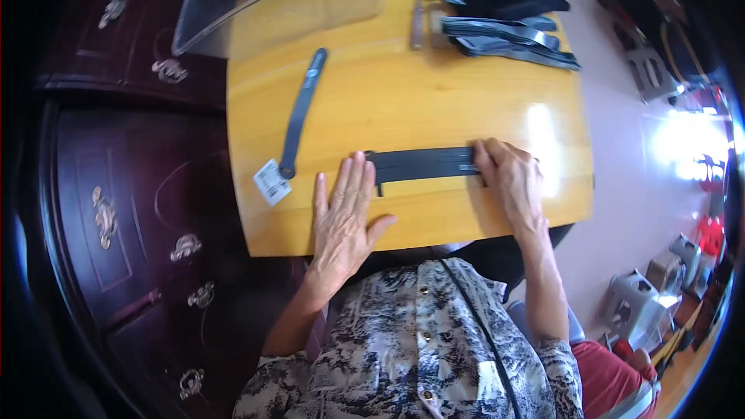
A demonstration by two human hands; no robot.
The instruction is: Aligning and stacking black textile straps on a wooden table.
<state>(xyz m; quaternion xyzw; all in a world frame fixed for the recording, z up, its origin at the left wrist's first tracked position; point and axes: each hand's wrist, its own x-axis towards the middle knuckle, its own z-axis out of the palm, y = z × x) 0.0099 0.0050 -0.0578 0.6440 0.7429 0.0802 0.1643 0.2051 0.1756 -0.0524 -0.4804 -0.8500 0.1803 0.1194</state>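
Note:
A flat black strap (427,162) lies crosswise on the wooden table in front of me. My left hand (344,217) rests flat on the tabletop with its fingers stretched out, the fingertips at the strap's left end. At the other end, my right hand (512,178) is closed, with thumb and fingers pressed on the strap. Farther left, a dark grey strap (299,116) lies lengthwise, with a white printed tag (272,182) at its near end.
At the far left of the table (372,101) stands a clear plastic bin (291,6) with dark items inside. Grey straps (508,37) and black straps (504,0) are piled at the far right. Dark wooden drawers (116,209) line the left; grey stools (632,306) stand on the right.

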